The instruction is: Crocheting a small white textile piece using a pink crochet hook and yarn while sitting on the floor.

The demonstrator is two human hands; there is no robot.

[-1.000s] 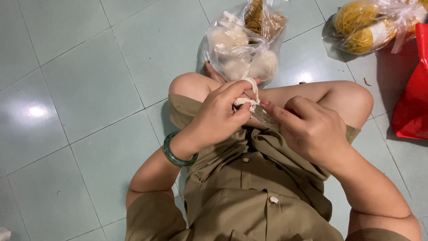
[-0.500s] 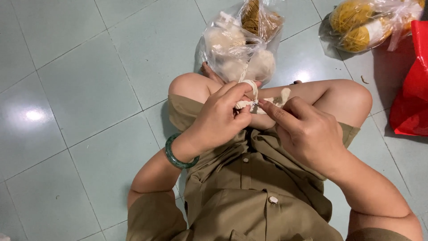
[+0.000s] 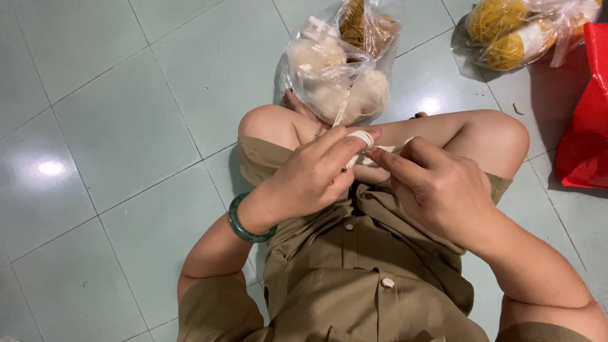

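- The cream yarn strand is looking soft, matt and fibrous where it is lying wound around the left hand fingers.
- The clear plastic bag is showing thin, crinkled, glossy film over fuzzy pale yarn balls.
- The second plastic bag is shining likewise over matt yellow yarn.
- The red bag is appearing to be smooth plastic, though partly cut off.
- The green bangle is gleaming, polished, perhaps stone or glass.
- The olive dress is reading as matt woven cloth.
- The floor tiles are looking glazed, reflecting light.
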